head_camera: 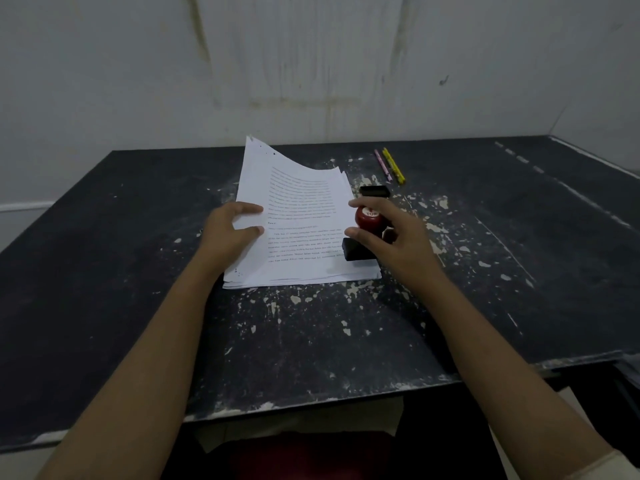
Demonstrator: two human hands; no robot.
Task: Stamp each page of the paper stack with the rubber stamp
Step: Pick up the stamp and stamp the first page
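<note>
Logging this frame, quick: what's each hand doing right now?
Left hand: open, fingers flat on the paper stack.
Right hand: closed round the rubber stamp, at its red handle.

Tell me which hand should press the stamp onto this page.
Right. The right hand curls its fingers around the rubber stamp, whose black base sits on the paper stack at its right edge. The left hand rests on the opposite edge, steadying the pages.
</note>
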